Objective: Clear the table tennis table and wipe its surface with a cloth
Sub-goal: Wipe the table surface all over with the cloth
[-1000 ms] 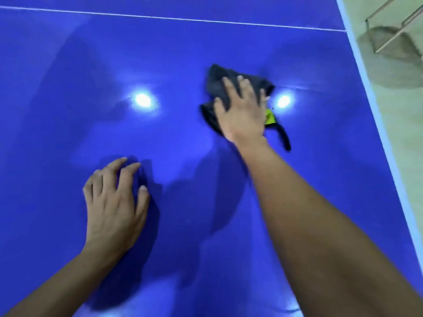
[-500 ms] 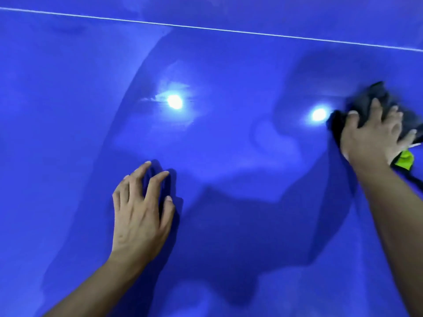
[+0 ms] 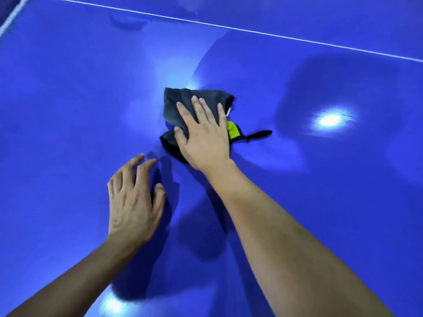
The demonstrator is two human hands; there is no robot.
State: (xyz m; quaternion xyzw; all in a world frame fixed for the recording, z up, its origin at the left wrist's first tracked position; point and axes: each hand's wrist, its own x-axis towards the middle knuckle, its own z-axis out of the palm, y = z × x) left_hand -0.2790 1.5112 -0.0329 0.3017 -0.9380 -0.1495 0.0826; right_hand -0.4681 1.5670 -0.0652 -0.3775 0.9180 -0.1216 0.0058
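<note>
On my feed the cloth (image 3: 183, 101) sits near the middle of the blue surface (image 3: 68, 99), bunched into a dark grey wad. A yellow-green tag (image 3: 233, 130) and a thin dark tail (image 3: 258, 134) stick out on its right side. The right hand (image 3: 203, 138) lies palm down on top of it. I judge that is the reason for the posture: a flat palm spreads pressure over the wad, so it drags across the surface instead of rolling up.

The grip there is spread, not a pinch. The fingers (image 3: 196, 108) lie straight and slightly fanned over the fabric, and the thumb rests at the cloth's left edge. Nothing looks curled round the cloth, though the underside of the palm is hidden from me.

The left hand (image 3: 132, 202) is near the cloth, closer to me and to the left, but not touching it. Its fingertips (image 3: 137, 161) meet the bare surface with the fingers arched, and it holds nothing. I read it as a brace for leaning forward.

I take the step in hand to be the wiping. A white line (image 3: 251, 30) crosses the far side, and a lamp reflection (image 3: 329, 120) glares well to the right of the cloth.
</note>
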